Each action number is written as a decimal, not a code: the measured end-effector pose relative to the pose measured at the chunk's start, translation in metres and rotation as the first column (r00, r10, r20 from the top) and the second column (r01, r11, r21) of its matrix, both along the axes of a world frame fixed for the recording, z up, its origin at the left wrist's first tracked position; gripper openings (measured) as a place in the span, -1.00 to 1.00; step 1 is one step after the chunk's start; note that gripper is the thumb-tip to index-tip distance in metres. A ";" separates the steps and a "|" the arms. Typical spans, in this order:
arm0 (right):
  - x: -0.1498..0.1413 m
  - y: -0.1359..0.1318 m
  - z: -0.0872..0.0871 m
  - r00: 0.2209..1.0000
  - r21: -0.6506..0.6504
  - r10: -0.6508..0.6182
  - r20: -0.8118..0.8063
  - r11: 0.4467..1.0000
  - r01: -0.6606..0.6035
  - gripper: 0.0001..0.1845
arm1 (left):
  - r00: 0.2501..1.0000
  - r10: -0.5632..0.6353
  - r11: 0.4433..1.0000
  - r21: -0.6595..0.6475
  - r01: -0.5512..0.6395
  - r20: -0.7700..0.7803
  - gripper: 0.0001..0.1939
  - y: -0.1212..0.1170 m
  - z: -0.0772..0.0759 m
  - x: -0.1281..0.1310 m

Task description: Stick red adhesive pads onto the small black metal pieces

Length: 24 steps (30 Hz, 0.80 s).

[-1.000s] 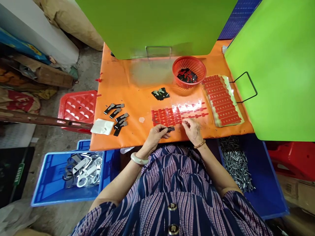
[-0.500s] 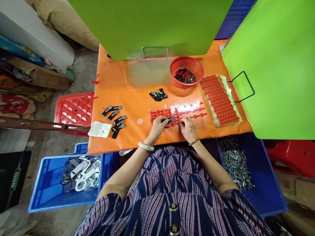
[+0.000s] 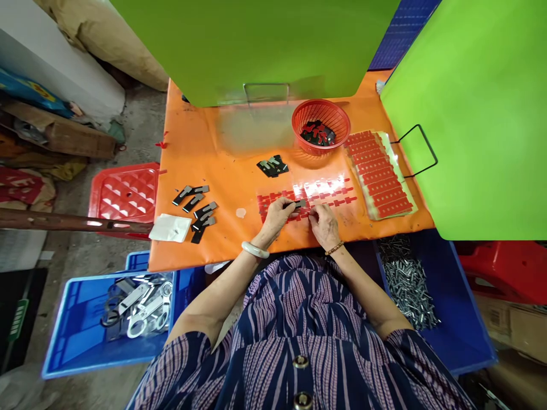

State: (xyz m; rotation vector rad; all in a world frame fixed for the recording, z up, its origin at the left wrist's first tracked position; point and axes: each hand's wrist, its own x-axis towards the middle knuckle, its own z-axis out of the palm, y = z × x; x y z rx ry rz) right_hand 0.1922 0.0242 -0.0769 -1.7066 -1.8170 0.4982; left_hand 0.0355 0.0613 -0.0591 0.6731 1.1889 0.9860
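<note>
My left hand (image 3: 276,221) pinches a small flat black-and-grey piece (image 3: 301,203) over a clear sheet of red stickers (image 3: 337,192). Close by on the right, the fingertips of my right hand (image 3: 326,226) are pressed together low over the same sheet. Whatever lies between those fingertips is too small to make out. Several similar black-and-grey pieces (image 3: 194,202) lie loose on the left of the orange table (image 3: 231,228). A small cluster of black pieces (image 3: 273,165) sits beyond the sheet. Black and red pieces (image 3: 318,132) fill the bottom of a red basket (image 3: 302,145).
Stacked sheets of red stickers (image 3: 380,173) lie at the right. Green panels (image 3: 256,45) with wire handles stand behind and to the right (image 3: 478,142). A white pad (image 3: 170,228) is at the left edge. Blue bins of metal parts flank me, left (image 3: 98,341) and right (image 3: 461,324).
The view has shifted slightly. The piece in my left hand has moved a little to the right, nearer my right fingertips. My right hand stays pinched at the sheet.
</note>
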 end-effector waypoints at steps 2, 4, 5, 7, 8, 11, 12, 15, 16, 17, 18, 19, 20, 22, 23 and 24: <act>-0.001 0.001 0.000 1.000 0.001 -0.001 0.007 1.000 0.001 -0.86 | 1.000 0.003 1.000 0.024 -0.003 -0.019 -0.91 0.004 -0.001 0.006; -0.002 0.000 0.000 1.000 -0.005 -0.001 -0.014 1.000 0.001 -0.87 | 0.999 -0.007 1.000 0.013 0.007 -0.033 -0.91 0.007 -0.003 0.010; -0.003 0.000 0.000 0.999 -0.009 -0.001 -0.039 1.000 0.001 -0.86 | 0.999 -0.013 1.000 0.000 0.013 -0.031 -0.91 0.008 -0.004 0.012; -0.003 -0.001 -0.002 0.995 -0.008 -0.007 -0.097 1.000 0.007 -0.76 | 1.000 -0.016 0.999 -0.033 0.016 -0.002 -0.91 0.009 -0.006 0.013; -0.003 -0.001 -0.002 0.993 -0.005 -0.018 -0.116 1.000 0.018 -0.71 | 1.000 -0.009 0.999 -0.051 0.010 0.018 -0.91 0.010 -0.006 0.013; -0.001 -0.001 -0.004 0.994 -0.020 -0.056 -0.097 0.998 0.054 -0.77 | 0.998 0.017 0.996 -0.087 -0.012 0.054 -0.88 0.010 -0.007 0.012; -0.001 -0.001 -0.005 0.995 -0.033 -0.063 -0.079 0.998 0.060 -0.83 | 0.998 0.023 0.996 -0.090 -0.018 0.055 -0.87 0.010 -0.007 0.012; -0.002 -0.001 -0.004 0.996 -0.059 -0.074 -0.057 0.996 0.071 -0.91 | 0.998 0.032 0.996 -0.088 -0.027 0.053 -0.86 0.010 -0.006 0.012; -0.003 -0.001 -0.004 0.995 -0.060 -0.079 -0.058 0.995 0.076 -0.92 | 0.998 0.037 0.996 -0.085 -0.032 0.054 -0.86 0.009 -0.006 0.013; -0.004 -0.001 -0.003 0.995 -0.058 -0.084 -0.060 0.995 0.080 -0.92 | 0.998 0.040 0.996 -0.078 -0.035 0.057 -0.86 0.009 -0.007 0.013; -0.004 -0.001 -0.002 0.994 -0.056 -0.087 -0.065 0.995 0.083 -0.92 | 0.997 0.041 0.997 -0.070 -0.037 0.059 -0.86 0.009 -0.007 0.013; -0.005 -0.001 -0.002 0.993 -0.054 -0.090 -0.071 0.995 0.086 -0.91 | 0.997 0.041 0.997 -0.061 -0.037 0.059 -0.86 0.009 -0.007 0.014; -0.006 -0.001 -0.001 0.992 -0.051 -0.094 -0.080 0.995 0.090 -0.91 | 0.998 0.040 0.998 -0.053 -0.037 0.056 -0.86 0.009 -0.007 0.014; -0.006 -0.002 0.002 0.990 -0.041 -0.091 -0.108 0.995 0.087 -0.91 | 0.999 0.038 0.998 -0.042 -0.036 0.037 -0.87 0.009 -0.007 0.015; -0.005 -0.003 0.003 0.989 -0.035 -0.079 -0.127 0.997 0.075 -0.91 | 0.999 0.039 0.999 -0.039 -0.038 0.020 -0.87 0.009 -0.007 0.015; -0.005 -0.005 0.004 0.987 -0.029 -0.061 -0.150 0.998 0.057 -0.91 | 0.999 0.041 0.999 -0.035 -0.041 0.002 -0.88 0.009 -0.007 0.016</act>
